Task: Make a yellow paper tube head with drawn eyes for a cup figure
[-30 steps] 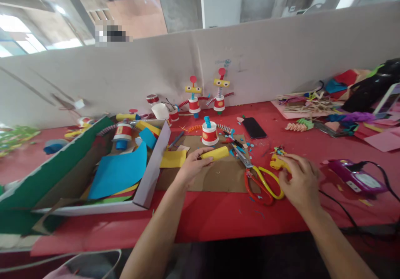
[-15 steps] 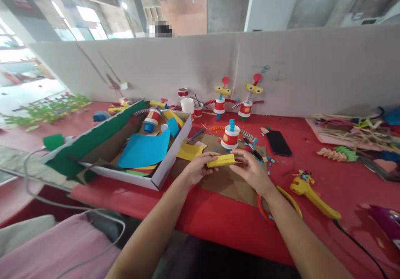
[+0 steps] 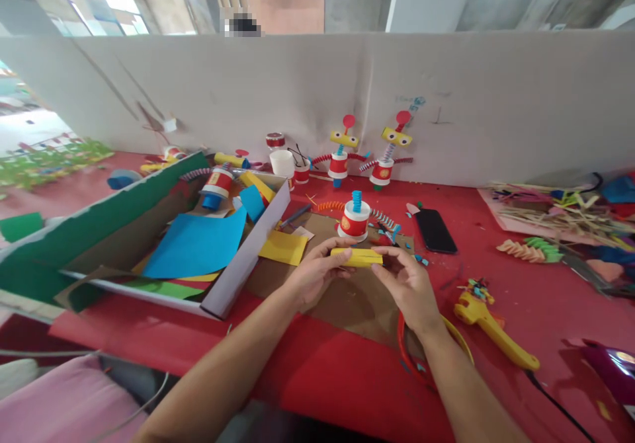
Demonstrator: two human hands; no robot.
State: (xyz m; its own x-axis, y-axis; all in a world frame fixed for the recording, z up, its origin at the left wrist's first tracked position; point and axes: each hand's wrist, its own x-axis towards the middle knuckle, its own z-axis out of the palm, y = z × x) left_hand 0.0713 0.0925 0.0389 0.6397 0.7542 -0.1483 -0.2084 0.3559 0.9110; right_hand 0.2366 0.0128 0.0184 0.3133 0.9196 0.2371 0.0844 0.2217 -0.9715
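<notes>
Between my two hands is a folded yellow paper piece (image 3: 360, 257), held level above a brown cardboard sheet (image 3: 342, 301). My left hand (image 3: 317, 271) pinches its left end, thumb on top. At the right end, the thumb and fingers of my right hand (image 3: 409, 284) close on it. Just beyond stands a red and white paper-cup body (image 3: 354, 221) with a blue folded-paper neck and spring-like paper arms. A flat yellow paper sheet (image 3: 282, 248) lies left of my left hand.
An open box (image 3: 231, 274) with coloured paper stands on the left. Two finished-looking cup figures (image 3: 338, 164) lean near the white partition (image 3: 238, 92). On the right are a black phone (image 3: 435, 230), a yellow glue gun (image 3: 496, 330) with a cord, and paper strips (image 3: 560, 211).
The yellow paper piece has shifted slightly right, and my left thumb now lies over its top. The camera view has turned a little; the cup body stays standing.
</notes>
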